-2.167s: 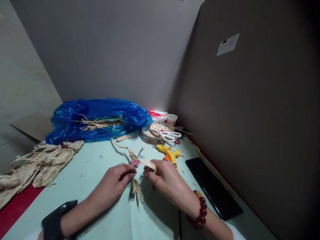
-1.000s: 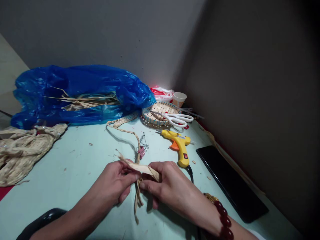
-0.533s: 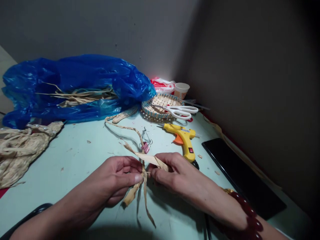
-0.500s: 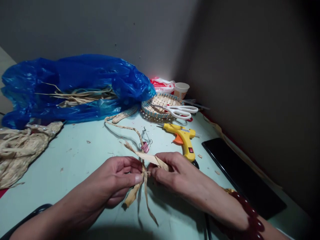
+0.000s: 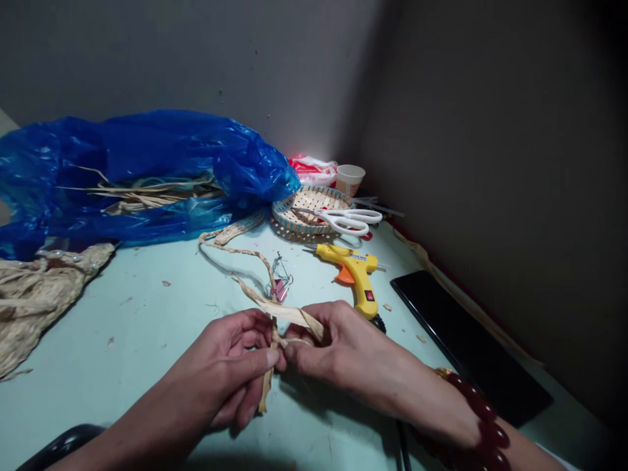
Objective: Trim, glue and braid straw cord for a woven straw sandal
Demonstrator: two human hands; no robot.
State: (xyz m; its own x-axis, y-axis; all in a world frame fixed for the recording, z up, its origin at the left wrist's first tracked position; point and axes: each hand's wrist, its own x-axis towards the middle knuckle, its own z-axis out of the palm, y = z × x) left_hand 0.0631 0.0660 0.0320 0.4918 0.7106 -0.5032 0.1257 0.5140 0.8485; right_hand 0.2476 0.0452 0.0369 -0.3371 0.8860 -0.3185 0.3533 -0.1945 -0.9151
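A thin braided cord of dried plant strips [image 5: 240, 251] winds across the table toward me, with a pink binder clip [image 5: 279, 290] on it just beyond my fingers. My left hand [image 5: 228, 363] is closed, thumb and fingers pinching the cord's near end. One flat strand [image 5: 266, 390] hangs down below that pinch. At the right side of the cord, my right hand [image 5: 338, 350] is closed on a thin strip drawn sideways. A wider pale strip [image 5: 292, 314] crosses over the cord and passes into the same hand's curled fingers, where its end is hidden.
Beyond my hands lie a yellow glue gun [image 5: 364, 278] and white-handled scissors [image 5: 350, 219] on a woven basket [image 5: 289, 226]. A paper cup [image 5: 350, 178] stands behind. Left are a blue plastic bag [image 5: 161, 140] holding strips and a woven piece [image 5: 44, 291]. Right lies a black phone-like slab [image 5: 466, 340].
The thin strand that hung at the lower right no longer hangs there; a thin strip now runs into my right fingertips. The wider hanging strand has swung closer to upright. The view shifted slightly.
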